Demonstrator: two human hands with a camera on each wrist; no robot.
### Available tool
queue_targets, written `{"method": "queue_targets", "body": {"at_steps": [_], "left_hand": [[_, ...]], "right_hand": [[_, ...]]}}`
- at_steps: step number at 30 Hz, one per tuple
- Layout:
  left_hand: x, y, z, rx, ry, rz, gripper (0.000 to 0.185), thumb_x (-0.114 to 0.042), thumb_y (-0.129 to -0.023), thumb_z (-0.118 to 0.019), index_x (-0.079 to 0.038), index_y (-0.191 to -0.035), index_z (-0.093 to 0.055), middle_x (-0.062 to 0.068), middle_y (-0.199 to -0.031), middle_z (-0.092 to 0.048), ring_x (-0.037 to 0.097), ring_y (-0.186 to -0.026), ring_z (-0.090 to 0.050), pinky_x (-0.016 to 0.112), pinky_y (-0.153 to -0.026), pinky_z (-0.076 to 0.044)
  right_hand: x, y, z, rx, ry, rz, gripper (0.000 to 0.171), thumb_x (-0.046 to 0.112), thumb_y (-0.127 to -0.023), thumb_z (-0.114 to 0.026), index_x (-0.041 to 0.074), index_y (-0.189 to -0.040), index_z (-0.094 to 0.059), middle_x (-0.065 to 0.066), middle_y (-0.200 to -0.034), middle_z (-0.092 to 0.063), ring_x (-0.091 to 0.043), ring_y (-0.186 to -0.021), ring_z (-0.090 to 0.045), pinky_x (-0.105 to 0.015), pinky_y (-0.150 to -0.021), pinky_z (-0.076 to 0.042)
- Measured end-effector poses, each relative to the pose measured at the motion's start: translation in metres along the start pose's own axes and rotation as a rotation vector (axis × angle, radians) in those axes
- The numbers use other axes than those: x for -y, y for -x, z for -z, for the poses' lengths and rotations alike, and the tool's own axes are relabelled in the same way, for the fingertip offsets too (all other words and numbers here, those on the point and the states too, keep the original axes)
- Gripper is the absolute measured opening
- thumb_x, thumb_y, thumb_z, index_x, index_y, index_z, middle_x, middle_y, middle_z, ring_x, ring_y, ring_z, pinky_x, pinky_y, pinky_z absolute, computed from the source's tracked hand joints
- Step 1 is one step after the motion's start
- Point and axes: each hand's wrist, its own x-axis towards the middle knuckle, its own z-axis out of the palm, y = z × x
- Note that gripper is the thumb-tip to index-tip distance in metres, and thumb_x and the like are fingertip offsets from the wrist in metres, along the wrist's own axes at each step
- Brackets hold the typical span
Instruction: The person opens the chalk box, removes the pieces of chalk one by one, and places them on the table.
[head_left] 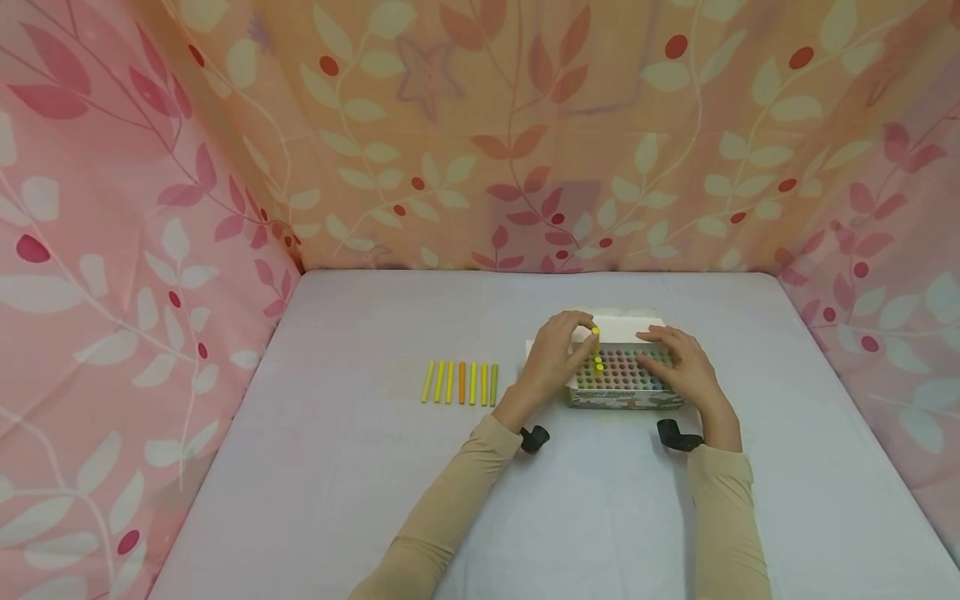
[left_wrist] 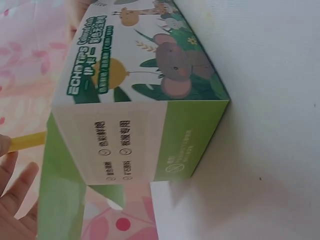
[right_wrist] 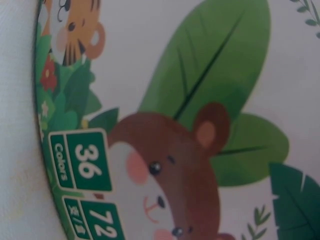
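Note:
An open printed box of colored chalk (head_left: 626, 400) stands on the table, packed with upright sticks whose round ends form a grid. Between the thumb and fingers of my left hand (head_left: 553, 358) is a yellow chalk stick (head_left: 596, 335), held upright over the box's left part. The left wrist view shows this yellow chalk (left_wrist: 27, 142) beyond the box's green end flap (left_wrist: 62, 185). Just below it, a couple of yellow ends rise above the other sticks. My right hand (head_left: 686, 371) is at the box's right side, fingers extended over the grid, holding nothing visible.
Left of the box, several yellow, orange and olive chalk sticks (head_left: 462, 383) lie side by side in a spaced row. The box's white lid flap (head_left: 626, 327) stands up at the back. Patterned curtains (head_left: 525, 133) enclose the white table (head_left: 360, 500) behind and at the sides.

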Motion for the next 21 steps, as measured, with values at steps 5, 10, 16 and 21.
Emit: {"method": "queue_targets", "body": {"at_steps": [5, 10, 16, 21], "left_hand": [[-0.001, 0.002, 0.007, -0.047, 0.035, 0.016, 0.024, -0.030, -0.095, -0.052, -0.014, -0.112, -0.056, -0.002, -0.121, -0.057, 0.010, -0.118, -0.048, 0.028, -0.104, -0.036], [0.001, 0.005, 0.012, -0.072, 0.037, 0.005, 0.020, -0.028, -0.095, -0.052, -0.015, -0.110, -0.055, -0.003, -0.120, -0.057, 0.010, -0.117, -0.048, 0.027, -0.103, -0.036], [0.002, 0.011, 0.021, -0.102, 0.061, 0.011, 0.018, -0.026, -0.094, -0.055, -0.014, -0.108, -0.057, -0.002, -0.121, -0.058, 0.011, -0.117, -0.049, 0.028, -0.104, -0.036], [0.004, 0.015, 0.030, -0.142, 0.082, -0.006, 0.017, -0.022, -0.093, -0.056, -0.011, -0.107, -0.058, 0.001, -0.120, -0.059, 0.012, -0.117, -0.050, 0.028, -0.103, -0.036]], "right_hand": [[0.001, 0.001, 0.001, 0.000, -0.009, 0.012, 0.041, 0.029, -0.087, -0.065, 0.011, -0.122, -0.058, -0.019, -0.137, -0.044, -0.045, -0.127, -0.031, -0.065, -0.099, -0.023], [0.001, 0.001, 0.001, -0.003, -0.010, 0.019, 0.039, 0.028, -0.087, -0.064, 0.011, -0.122, -0.058, -0.019, -0.137, -0.044, -0.045, -0.127, -0.031, -0.064, -0.099, -0.023], [-0.001, 0.001, 0.000, -0.009, -0.020, 0.030, 0.038, 0.027, -0.088, -0.064, 0.011, -0.122, -0.058, -0.019, -0.137, -0.044, -0.045, -0.128, -0.030, -0.065, -0.100, -0.022], [0.000, 0.001, 0.000, -0.016, -0.019, 0.046, 0.037, 0.025, -0.088, -0.064, 0.010, -0.121, -0.059, -0.020, -0.135, -0.045, -0.045, -0.126, -0.032, -0.064, -0.098, -0.024]]}}
